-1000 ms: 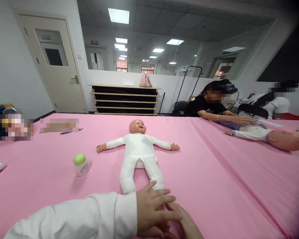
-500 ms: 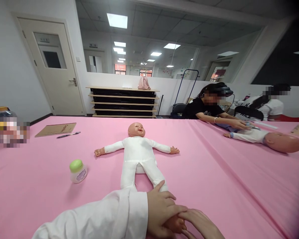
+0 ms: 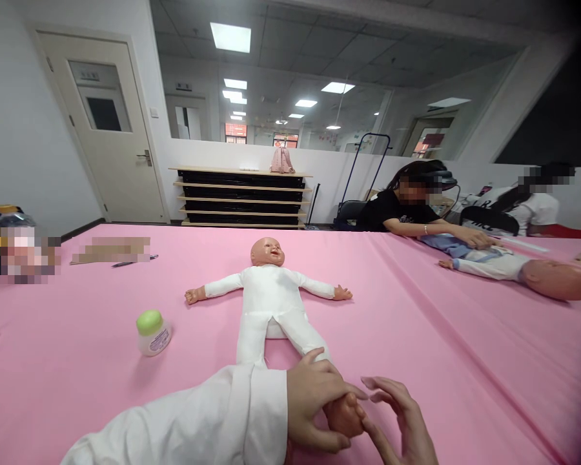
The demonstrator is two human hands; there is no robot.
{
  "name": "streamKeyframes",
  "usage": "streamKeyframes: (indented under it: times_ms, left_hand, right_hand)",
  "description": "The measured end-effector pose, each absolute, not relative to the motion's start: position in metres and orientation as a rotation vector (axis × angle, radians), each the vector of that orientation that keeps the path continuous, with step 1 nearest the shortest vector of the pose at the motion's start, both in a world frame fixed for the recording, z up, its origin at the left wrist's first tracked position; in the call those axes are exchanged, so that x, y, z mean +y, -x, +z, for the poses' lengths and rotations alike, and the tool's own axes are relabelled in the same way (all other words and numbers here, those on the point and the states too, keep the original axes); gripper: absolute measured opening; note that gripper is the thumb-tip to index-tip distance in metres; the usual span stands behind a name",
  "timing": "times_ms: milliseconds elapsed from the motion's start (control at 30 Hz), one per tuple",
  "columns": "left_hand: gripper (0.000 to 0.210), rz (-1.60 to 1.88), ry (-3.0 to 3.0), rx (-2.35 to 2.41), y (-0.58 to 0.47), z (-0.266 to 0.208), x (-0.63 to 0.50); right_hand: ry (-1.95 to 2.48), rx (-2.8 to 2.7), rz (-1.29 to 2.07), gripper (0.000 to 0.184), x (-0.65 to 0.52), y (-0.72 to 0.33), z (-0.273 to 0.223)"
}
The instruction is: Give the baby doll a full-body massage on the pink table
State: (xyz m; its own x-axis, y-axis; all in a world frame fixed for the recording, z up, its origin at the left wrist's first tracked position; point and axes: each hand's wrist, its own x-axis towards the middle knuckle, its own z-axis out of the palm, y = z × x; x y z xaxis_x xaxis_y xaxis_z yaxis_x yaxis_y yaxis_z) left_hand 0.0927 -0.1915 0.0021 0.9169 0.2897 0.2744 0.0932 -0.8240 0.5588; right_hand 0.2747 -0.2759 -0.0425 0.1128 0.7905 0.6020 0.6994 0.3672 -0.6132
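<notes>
A wide interior window ran along the far wall of the room, with low shelves at twelve o'clock and a pale door at ten, while a pink cloth covered the table in front. In the head camera's view, as I looked on, a white-bodied baby doll lay on its back, head toward twelve, arms spread to nine and three, a flat pose that seemed to leave its lower half within easy reach. The person's left hand, in a white sleeve, was closed round the doll's leg at five o'clock, just above the bare foot, probably to steady it for the other hand. The right hand was open beside it, fingers curved and parted, one fingertip at the foot but with no grip; whether it pressed, I could not tell. A green-lidded jar stood upright at eight o'clock, perhaps kept near without crowding the doll. Between two and three o'clock, a co-worker's hand was on a second doll.
</notes>
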Motion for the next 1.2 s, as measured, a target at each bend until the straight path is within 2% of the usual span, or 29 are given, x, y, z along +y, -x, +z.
streamKeyframes:
  times_ms: [200, 333, 533, 733, 933, 1000, 1100, 1200]
  left_hand:
    - [0.035, 0.589, -2.47, 0.285, -0.092, 0.003, -0.192]
    - [0.026, 0.66, -2.418, 0.296, -0.094, -0.003, -0.192]
    - [0.027, 0.801, -2.211, 0.286, -0.093, -0.005, -0.192]
    - [0.052, 1.02, -2.059, 0.358, -0.101, -0.014, -0.194]
    - [0.066, 0.957, -2.139, 0.314, -0.102, -0.019, -0.194]
    - [0.07, 0.939, -2.186, 0.309, -0.1, -0.016, -0.195]
    - [0.065, 0.883, -2.29, 0.26, -0.096, -0.009, -0.194]
    - [0.048, 0.75, -2.392, 0.165, -0.092, -0.002, -0.194]
  right_hand:
    - [1.16, -1.666, 0.421, 0.051, -0.268, -0.249, -0.052]
    - [0.959, -1.704, 0.533, 0.056, -0.262, -0.24, -0.051]
    - [0.87, -1.715, 0.442, 0.06, -0.256, -0.232, -0.056]
    - [0.906, -1.685, 0.322, 0.065, -0.254, -0.224, -0.066]
    - [0.981, -1.574, 0.38, 0.058, -0.254, -0.225, -0.078]
    - [0.956, -1.513, 0.44, 0.061, -0.254, -0.225, -0.081]
    - [0.906, -1.462, 0.506, 0.068, -0.255, -0.225, -0.08]
    - [0.901, -1.424, 0.5, 0.05, -0.259, -0.225, -0.076]
